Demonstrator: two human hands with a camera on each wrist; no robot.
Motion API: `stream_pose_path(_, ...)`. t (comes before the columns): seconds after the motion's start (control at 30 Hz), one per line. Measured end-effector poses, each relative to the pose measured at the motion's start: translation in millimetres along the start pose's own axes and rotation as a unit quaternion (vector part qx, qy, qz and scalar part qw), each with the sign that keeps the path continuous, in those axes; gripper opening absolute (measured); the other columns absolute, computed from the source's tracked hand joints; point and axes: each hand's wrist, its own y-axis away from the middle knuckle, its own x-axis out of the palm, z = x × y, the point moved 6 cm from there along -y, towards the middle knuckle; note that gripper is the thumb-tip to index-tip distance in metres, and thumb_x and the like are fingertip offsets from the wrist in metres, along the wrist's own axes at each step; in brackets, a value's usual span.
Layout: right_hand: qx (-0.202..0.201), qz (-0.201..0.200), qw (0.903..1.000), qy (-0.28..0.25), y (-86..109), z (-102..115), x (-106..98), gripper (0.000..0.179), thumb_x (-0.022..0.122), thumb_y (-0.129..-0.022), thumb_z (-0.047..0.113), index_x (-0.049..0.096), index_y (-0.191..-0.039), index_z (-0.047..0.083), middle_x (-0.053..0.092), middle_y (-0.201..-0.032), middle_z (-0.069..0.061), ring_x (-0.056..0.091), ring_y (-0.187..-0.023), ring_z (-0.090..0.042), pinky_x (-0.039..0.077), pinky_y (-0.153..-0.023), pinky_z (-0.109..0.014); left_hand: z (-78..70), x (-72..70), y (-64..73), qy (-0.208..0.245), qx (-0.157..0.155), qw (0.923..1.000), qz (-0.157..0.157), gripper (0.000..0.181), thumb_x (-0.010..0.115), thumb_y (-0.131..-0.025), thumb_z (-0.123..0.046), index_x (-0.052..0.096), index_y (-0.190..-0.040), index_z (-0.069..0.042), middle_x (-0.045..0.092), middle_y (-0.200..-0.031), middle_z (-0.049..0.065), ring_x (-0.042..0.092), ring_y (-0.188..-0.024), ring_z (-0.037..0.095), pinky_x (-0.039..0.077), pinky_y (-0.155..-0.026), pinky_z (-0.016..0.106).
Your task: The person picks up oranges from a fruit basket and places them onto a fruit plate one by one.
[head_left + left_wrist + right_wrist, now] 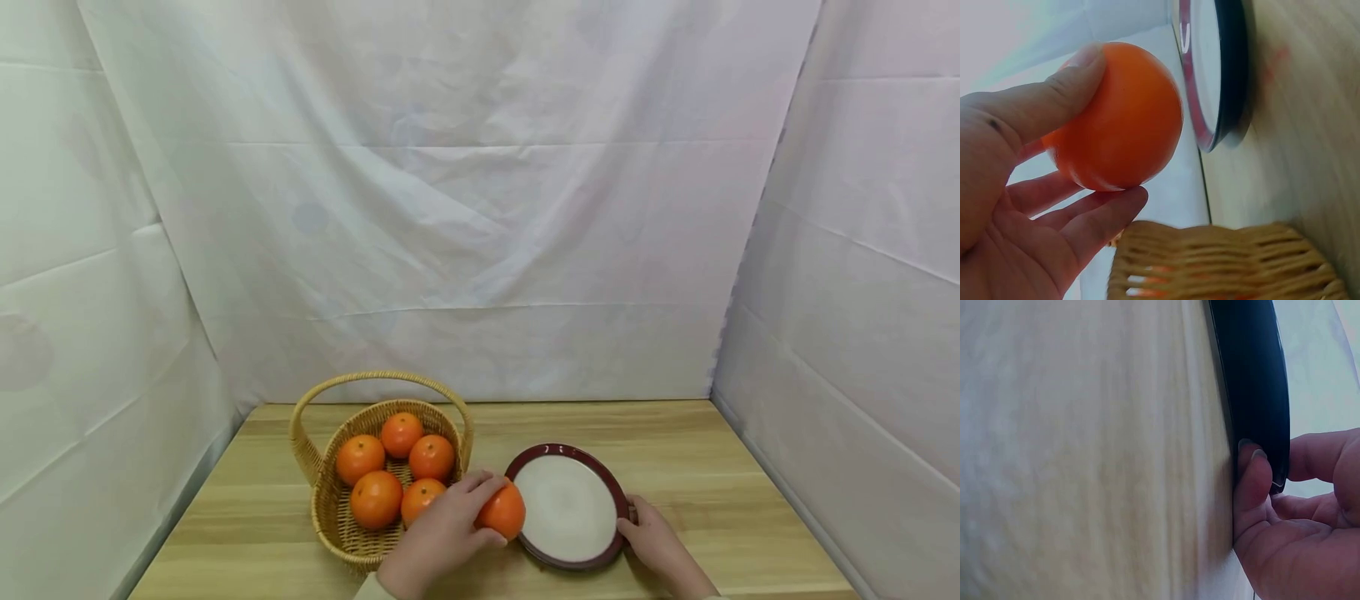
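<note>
In the head view my left hand [442,533] holds an orange [504,510] between the basket and the plate. The left wrist view shows the thumb on one side of this orange [1124,119] and the fingers curled against the other, clear of the tabletop. My right hand [656,542] grips the right rim of a white plate [567,510] with a dark red border. In the right wrist view the thumb lies over the rim and curled fingers [1254,481] reach under the plate's dark outer side [1254,381].
A wicker basket [324,527] with a tall arched handle [381,375] stands on the left, holding several oranges [377,500]. Beneath everything is a wooden table [720,467]. White cloth [480,208] hangs behind and along both sides.
</note>
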Motion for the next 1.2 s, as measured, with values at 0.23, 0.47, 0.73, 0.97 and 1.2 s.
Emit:
stream_pose_path(0.23,0.006,0.001,1.0,-0.004,0.1,0.5,0.2,0.049,0.05,-0.099,0.002,0.038,-0.141,-0.018,0.061,-0.109,-0.022,0.062,-0.092,-0.021,0.056,-0.075,-0.035,-1.5,13.1,-5.7,-0.012,0.014,0.9998,0.004,0.064,0.078,-0.086,-0.043,0.054,-0.144,-0.033,0.058,-0.141,-0.002,0.06,-0.122,0.017,0.055,-0.098,0.039)
stream_pose_path(0.47,0.002,0.0,0.9999,-0.015,-0.6,0.5,0.8,0.048,0.05,-0.099,0.003,0.039,-0.141,-0.017,0.062,-0.109,-0.021,0.062,-0.092,-0.02,0.056,-0.075,-0.035,-0.8,20.9,-10.6,-0.006,0.015,0.9998,0.013,0.064,0.078,-0.086,-0.04,0.055,-0.144,-0.027,0.057,-0.144,0.005,0.06,-0.125,0.021,0.053,-0.102,0.042)
stream_pose_path(0.73,-0.001,-0.001,0.9997,-0.024,2.6,2.8,0.8,0.047,0.048,-0.099,0.002,0.038,-0.14,-0.018,0.061,-0.109,-0.022,0.061,-0.09,-0.02,0.055,-0.074,-0.035,-6.8,25.4,-14.7,-0.014,0.023,0.9996,0.011,0.062,0.08,-0.085,-0.04,0.057,-0.141,-0.026,0.06,-0.139,0.001,0.061,-0.118,0.018,0.054,-0.099,0.04)
stream_pose_path(0.97,-0.007,-0.002,0.9997,-0.024,4.0,4.7,0.2,0.046,0.048,-0.099,0.001,0.038,-0.14,-0.019,0.06,-0.109,-0.022,0.061,-0.091,-0.02,0.055,-0.074,-0.035,-7.7,32.2,-18.5,-0.02,0.02,0.9995,0.011,0.063,0.078,-0.086,-0.042,0.056,-0.143,-0.024,0.059,-0.139,0.003,0.061,-0.119,0.019,0.053,-0.102,0.04)
stream_pose_path(1.2,-0.001,-0.001,0.9998,-0.022,2.3,2.7,0.8,0.047,0.049,-0.099,0.002,0.038,-0.14,-0.018,0.06,-0.108,-0.021,0.06,-0.091,-0.02,0.055,-0.074,-0.034,-9.5,38.9,-21.8,-0.015,0.009,0.9998,0.014,0.063,0.078,-0.087,-0.043,0.056,-0.143,-0.025,0.059,-0.14,0.004,0.061,-0.121,0.02,0.053,-0.102,0.041)
